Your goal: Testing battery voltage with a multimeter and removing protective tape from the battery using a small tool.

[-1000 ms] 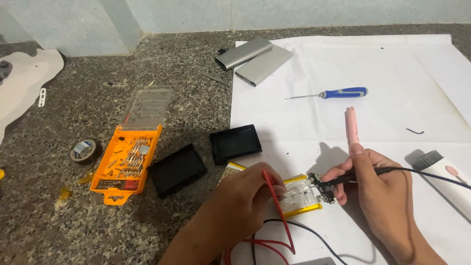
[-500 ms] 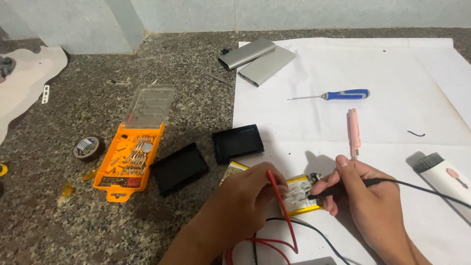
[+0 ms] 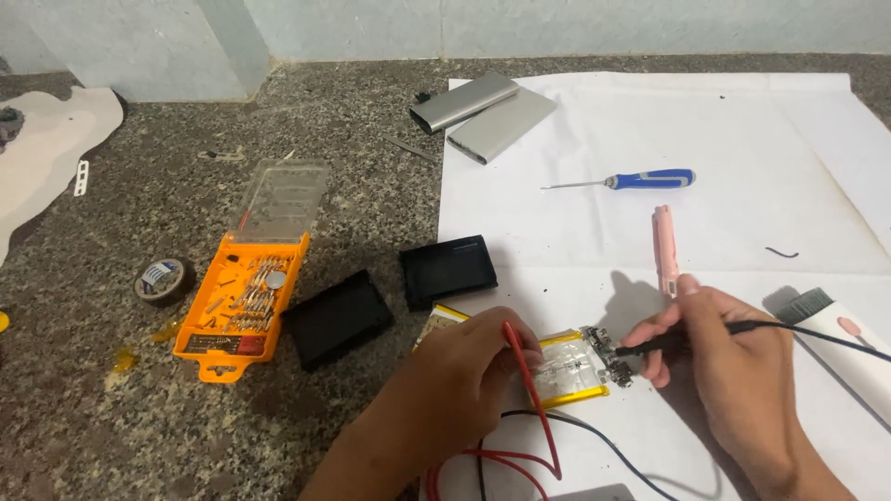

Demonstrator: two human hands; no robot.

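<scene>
Nearest to the camera, the left hand (image 3: 464, 371) is closed around a red probe (image 3: 531, 390), whose red wire (image 3: 501, 459) loops below the wrist. Its fingers rest on a flat silver battery pack (image 3: 561, 369) with yellow edges, which lies on the white paper sheet (image 3: 742, 167). Just right of these fingers, the right hand (image 3: 733, 362) pinches a black probe (image 3: 668, 341) between thumb and fingers, and its tip touches the small circuit board (image 3: 608, 357) at the right end of the pack. Right of this hand lies a white device (image 3: 849, 348) with a grey end. Left of the left hand are two black covers (image 3: 339, 318) (image 3: 450, 269) and an open orange case (image 3: 243, 301) holding metal bits, with a tape roll (image 3: 162, 278) beside it. Beyond the fingers lie a pink tool (image 3: 664, 243), a blue-handled screwdriver (image 3: 640, 180) and two silver cases (image 3: 483, 113).
</scene>
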